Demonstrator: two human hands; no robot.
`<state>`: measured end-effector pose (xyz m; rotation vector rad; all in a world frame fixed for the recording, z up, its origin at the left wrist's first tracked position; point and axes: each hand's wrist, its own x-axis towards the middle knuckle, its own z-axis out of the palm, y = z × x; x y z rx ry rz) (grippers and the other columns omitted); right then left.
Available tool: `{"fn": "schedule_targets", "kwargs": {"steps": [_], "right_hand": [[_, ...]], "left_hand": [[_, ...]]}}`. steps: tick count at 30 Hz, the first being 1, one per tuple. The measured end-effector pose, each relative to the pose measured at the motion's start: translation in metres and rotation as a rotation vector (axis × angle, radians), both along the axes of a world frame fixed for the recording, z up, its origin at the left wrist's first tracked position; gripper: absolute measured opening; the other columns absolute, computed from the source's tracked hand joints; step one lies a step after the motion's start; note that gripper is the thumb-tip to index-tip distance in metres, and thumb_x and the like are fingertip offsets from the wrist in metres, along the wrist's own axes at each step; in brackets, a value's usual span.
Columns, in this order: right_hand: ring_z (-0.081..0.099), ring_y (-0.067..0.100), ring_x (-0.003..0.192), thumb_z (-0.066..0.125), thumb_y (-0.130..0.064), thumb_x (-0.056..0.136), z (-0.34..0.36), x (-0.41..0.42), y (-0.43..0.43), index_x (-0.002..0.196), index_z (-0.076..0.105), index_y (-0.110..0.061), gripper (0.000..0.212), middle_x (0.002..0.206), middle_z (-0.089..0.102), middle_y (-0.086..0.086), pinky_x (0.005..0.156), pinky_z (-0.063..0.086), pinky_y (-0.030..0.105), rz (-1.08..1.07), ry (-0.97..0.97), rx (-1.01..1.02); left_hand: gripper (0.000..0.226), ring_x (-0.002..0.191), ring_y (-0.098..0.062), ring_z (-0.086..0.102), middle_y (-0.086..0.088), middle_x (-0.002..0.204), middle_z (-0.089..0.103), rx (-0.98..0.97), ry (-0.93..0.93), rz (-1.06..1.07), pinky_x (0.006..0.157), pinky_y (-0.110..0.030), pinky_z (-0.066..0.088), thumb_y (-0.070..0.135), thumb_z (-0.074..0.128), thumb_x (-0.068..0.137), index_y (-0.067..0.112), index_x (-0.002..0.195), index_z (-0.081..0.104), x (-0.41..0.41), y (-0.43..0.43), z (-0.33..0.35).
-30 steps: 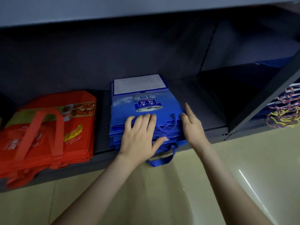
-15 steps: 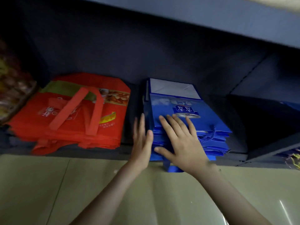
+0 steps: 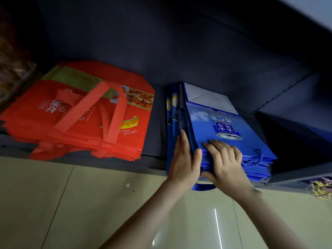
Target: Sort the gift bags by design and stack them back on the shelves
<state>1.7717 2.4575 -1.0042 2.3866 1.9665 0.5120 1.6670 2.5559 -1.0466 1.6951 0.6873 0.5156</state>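
- The blue gift bags [image 3: 233, 123] are lying flat in a stack on the dark shelf [image 3: 156, 141], with their cord handles facing the shelf's front edge. This stack is serving as the reference point below.
- The left hand [image 3: 185, 162] is lying against the stack's left side at the front corner. Its fingers are straight and together and its thumb is resting on the top front edge, so it is pressing rather than gripping.
- The right hand [image 3: 225, 162] is sitting on the stack's front edge. Its fingers are bending over the top bag and its thumb is lying lower on the front face, so it is pinching the upper bags.
- A blue strap handle [image 3: 203, 187] is hanging below the stack's front, past the shelf edge and beneath both hands.
- The red gift bags [image 3: 80, 119] are lying in a flat stack to the left of the blue stack, with bare shelf between the two.
- Multicoloured cords [image 3: 321, 187] are showing to the right of the stack and lower down.
- A pale tiled floor [image 3: 71, 203] is showing in front of the stack.
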Motion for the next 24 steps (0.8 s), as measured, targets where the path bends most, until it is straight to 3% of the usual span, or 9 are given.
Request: {"fn": "schedule_targets", "kwargs": {"steps": [3, 6, 10, 13, 15, 16, 18, 21, 24], "right_hand": [[0.041, 0.025, 0.126, 0.037, -0.068, 0.086, 0.006, 0.0, 0.001, 0.136, 0.036, -0.015, 0.074, 0.134, 0.041, 0.004, 0.103, 0.025, 0.042, 0.007, 0.08, -0.038], [0.027, 0.017, 0.138, 0.034, -0.073, 0.085, 0.033, 0.006, -0.005, 0.143, 0.036, -0.025, 0.075, 0.14, 0.036, -0.003, 0.112, 0.011, 0.043, -0.032, 0.264, 0.004], [0.029, 0.012, 0.135, 0.027, -0.057, 0.094, 0.051, 0.035, -0.037, 0.132, 0.051, -0.03, 0.053, 0.143, 0.038, -0.002, 0.111, 0.015, 0.034, -0.304, 0.482, 0.43], [0.042, 0.009, 0.129, 0.033, -0.075, 0.083, 0.04, 0.066, -0.065, 0.135, 0.05, -0.023, 0.075, 0.139, 0.048, -0.005, 0.114, 0.027, 0.033, -0.604, 0.939, 0.828], [0.05, 0.003, 0.119, 0.042, -0.092, 0.062, 0.028, 0.077, -0.075, 0.135, 0.047, -0.024, 0.1, 0.13, 0.054, -0.011, 0.1, 0.039, 0.021, -0.761, 1.333, 0.997], [0.051, 0.007, 0.119, 0.039, -0.089, 0.067, 0.021, 0.08, -0.077, 0.137, 0.044, -0.022, 0.097, 0.131, 0.054, -0.008, 0.091, 0.04, 0.017, -0.814, 1.464, 1.029], [0.051, 0.015, 0.12, 0.029, -0.073, 0.085, 0.006, 0.081, -0.077, 0.141, 0.042, -0.013, 0.083, 0.133, 0.054, 0.001, 0.09, 0.041, 0.021, -0.855, 1.631, 1.042], [0.066, 0.007, 0.09, 0.027, -0.062, 0.095, -0.007, 0.072, -0.065, 0.112, 0.063, -0.017, 0.06, 0.095, 0.072, -0.008, 0.093, 0.045, 0.03, -0.849, 1.691, 1.015], [0.066, 0.016, 0.095, 0.03, -0.063, 0.095, -0.013, 0.068, -0.057, 0.085, 0.07, -0.025, 0.056, 0.095, 0.071, -0.005, 0.096, 0.046, 0.038, -0.994, 1.58, 1.003]], "left_hand": [[0.093, 0.146, -0.008, -0.003, -0.001, 0.16, -0.003, 0.079, 0.019, -0.053, 0.108, -0.007, -0.008, 0.077, 0.002, 0.076, 0.021, 0.15, -0.009, -0.006, 0.004, -0.005], [0.086, 0.145, -0.004, -0.008, 0.001, 0.16, -0.004, 0.137, -0.016, -0.012, 0.113, -0.016, -0.007, 0.085, -0.003, 0.073, 0.037, 0.145, -0.01, -0.014, 0.002, -0.003], [0.075, 0.142, -0.002, -0.019, 0.005, 0.158, -0.011, 0.243, -0.051, 0.042, 0.115, -0.034, -0.012, 0.08, 0.021, 0.081, 0.05, 0.145, -0.002, -0.016, -0.009, 0.015], [0.072, 0.147, -0.026, -0.006, -0.012, 0.159, 0.002, 0.582, -0.032, 0.099, 0.115, -0.046, -0.009, 0.058, 0.046, 0.085, 0.036, 0.148, 0.02, -0.006, -0.015, 0.033], [0.067, 0.145, -0.037, 0.004, -0.017, 0.157, 0.012, 0.898, 0.046, 0.065, 0.113, -0.057, -0.006, 0.052, 0.05, 0.085, 0.029, 0.145, 0.034, 0.003, -0.02, 0.045], [0.066, 0.145, -0.038, 0.008, -0.017, 0.156, 0.017, 1.043, 0.098, 0.018, 0.111, -0.061, -0.005, 0.053, 0.052, 0.085, 0.026, 0.144, 0.04, 0.008, -0.022, 0.049], [0.072, 0.144, -0.035, 0.015, -0.017, 0.154, 0.025, 1.246, 0.204, -0.091, 0.109, -0.064, -0.002, 0.056, 0.057, 0.082, 0.02, 0.142, 0.043, 0.015, -0.026, 0.051], [0.092, 0.139, -0.033, 0.025, -0.019, 0.147, 0.039, 1.369, 0.327, -0.163, 0.11, -0.064, -0.001, 0.062, 0.065, 0.075, 0.012, 0.145, 0.035, 0.02, -0.028, 0.042], [0.104, 0.132, -0.035, 0.032, -0.021, 0.14, 0.046, 1.441, 0.41, -0.154, 0.111, -0.061, 0.004, 0.072, 0.063, 0.069, 0.007, 0.144, 0.03, 0.022, -0.028, 0.034]]}}
